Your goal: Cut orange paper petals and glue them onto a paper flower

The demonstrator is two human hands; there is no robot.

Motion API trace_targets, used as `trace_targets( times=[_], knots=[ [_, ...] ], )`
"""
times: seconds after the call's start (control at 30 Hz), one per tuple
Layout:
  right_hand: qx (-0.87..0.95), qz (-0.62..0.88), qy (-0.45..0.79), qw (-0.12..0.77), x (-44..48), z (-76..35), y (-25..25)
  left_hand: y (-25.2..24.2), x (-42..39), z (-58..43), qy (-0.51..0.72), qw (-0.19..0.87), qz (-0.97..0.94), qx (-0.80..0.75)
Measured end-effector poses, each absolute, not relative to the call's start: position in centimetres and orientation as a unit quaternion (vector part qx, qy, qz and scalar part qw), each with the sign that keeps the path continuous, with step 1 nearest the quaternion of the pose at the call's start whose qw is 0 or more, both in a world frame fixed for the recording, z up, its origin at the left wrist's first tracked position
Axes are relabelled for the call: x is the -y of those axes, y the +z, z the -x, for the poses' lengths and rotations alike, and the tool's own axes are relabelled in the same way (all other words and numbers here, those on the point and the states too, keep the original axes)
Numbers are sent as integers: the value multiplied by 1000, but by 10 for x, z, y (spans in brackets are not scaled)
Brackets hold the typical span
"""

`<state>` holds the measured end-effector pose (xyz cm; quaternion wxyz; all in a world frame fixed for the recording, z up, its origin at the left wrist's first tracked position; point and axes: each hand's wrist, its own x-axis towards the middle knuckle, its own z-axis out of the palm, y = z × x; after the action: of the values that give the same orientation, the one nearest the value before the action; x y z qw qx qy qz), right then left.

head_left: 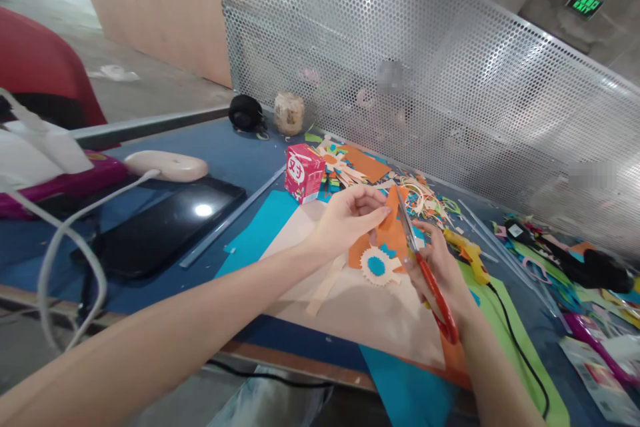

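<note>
My left hand [347, 217] pinches a piece of orange paper [390, 230] upright above the table. My right hand [440, 273] grips red-handled scissors [425, 267], whose blades reach up along the right edge of that orange piece. Below the hands lies a cream toothed paper ring with a blue centre [377, 265] on a beige sheet [370, 307]. Teal paper [260, 227] and green paper [520, 347] lie under and beside the beige sheet.
A pink carton [303, 172] stands behind the sheets, next to a heap of paper scraps [400, 183]. A yellow glue gun [467, 253] with a black cord lies to the right. A black tablet [165, 223], white cables and a perforated metal screen [425, 80] surround the work area.
</note>
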<state>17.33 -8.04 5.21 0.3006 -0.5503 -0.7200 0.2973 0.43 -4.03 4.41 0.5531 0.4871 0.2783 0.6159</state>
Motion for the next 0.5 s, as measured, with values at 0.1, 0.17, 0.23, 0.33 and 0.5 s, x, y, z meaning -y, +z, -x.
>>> trace_targets(
  times=[0.1,0.17,0.23,0.33,0.5],
  knots=[
    [719,542,308,307,80,-174,52,43,40,-4,617,550,-489,-277],
    [719,543,310,304,79,-174,52,42,39,-4,624,544,-490,-274],
    [719,545,309,300,79,-174,52,42,39,-3,627,538,-495,-271],
    [723,539,308,302,78,-175,51,42,39,-3,626,533,-503,-267],
    [725,536,305,308,78,-176,51,43,39,-2,623,532,-504,-275]
  ],
)
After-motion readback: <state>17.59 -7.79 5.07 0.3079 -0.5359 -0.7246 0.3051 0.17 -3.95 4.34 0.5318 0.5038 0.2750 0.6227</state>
